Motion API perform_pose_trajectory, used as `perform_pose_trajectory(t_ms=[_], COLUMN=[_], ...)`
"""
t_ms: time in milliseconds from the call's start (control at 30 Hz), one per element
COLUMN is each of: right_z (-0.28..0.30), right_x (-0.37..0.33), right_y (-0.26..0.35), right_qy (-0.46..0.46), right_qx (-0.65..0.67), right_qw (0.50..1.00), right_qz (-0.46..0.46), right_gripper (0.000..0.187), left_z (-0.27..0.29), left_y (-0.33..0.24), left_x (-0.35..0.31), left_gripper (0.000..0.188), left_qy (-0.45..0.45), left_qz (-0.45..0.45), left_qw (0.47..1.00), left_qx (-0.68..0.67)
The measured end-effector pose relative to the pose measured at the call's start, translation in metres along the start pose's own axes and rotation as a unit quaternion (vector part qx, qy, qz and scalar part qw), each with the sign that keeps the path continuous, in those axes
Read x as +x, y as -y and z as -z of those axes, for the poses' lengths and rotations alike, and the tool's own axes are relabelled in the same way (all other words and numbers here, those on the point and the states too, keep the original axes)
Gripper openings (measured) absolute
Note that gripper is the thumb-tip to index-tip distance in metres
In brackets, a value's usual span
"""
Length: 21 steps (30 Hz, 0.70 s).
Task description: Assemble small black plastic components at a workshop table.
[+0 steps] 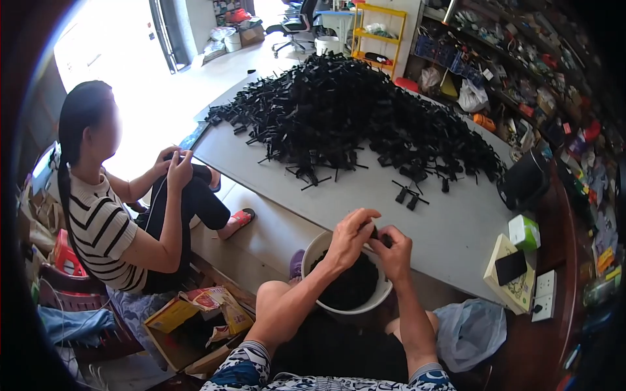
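Honestly can't read a single word or number here, it's all too small or blurry. Closest thing to lettering: the cream box [515, 287] off to the right of the white bucket [349, 311] has dark printed marks on its face, way too fuzzy to make out. Over to the left of the bucket, the red and yellow packaging [225, 309] looks printed too, but it's just smudges tbh.

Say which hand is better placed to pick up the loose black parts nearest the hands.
The right hand, probably: the loose black parts lie almost straight ahead of it, while the left hand sits further left. Both hands meet at a small dark part, so one would need freeing first.
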State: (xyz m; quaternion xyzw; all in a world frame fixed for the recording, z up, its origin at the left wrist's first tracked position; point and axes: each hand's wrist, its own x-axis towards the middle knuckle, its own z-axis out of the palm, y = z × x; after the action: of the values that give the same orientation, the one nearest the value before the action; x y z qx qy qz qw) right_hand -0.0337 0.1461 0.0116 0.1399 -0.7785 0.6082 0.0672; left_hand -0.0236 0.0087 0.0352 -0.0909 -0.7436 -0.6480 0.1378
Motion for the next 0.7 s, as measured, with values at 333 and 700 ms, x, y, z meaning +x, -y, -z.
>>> perform_pose_trajectory(t_ms=[333,700], right_z=[0.022,0.017], right_x=[-0.002,-0.002], right_y=[-0.01,0.006], right_qy=[0.119,0.108], right_qx=[0.432,0.224], right_qw=[0.882,0.966], right_qz=[-0.143,-0.075], right_gripper=[0.016,0.019], left_z=[0.019,0.006], left_y=[0.002,0.023], left_x=[0.0,-0.003], left_gripper=[0.034,0.004], left_qy=[0.252,0.137], left_qz=[0.136,0.21], left_qw=[0.917,0.934], left_qx=[-0.279,-0.254])
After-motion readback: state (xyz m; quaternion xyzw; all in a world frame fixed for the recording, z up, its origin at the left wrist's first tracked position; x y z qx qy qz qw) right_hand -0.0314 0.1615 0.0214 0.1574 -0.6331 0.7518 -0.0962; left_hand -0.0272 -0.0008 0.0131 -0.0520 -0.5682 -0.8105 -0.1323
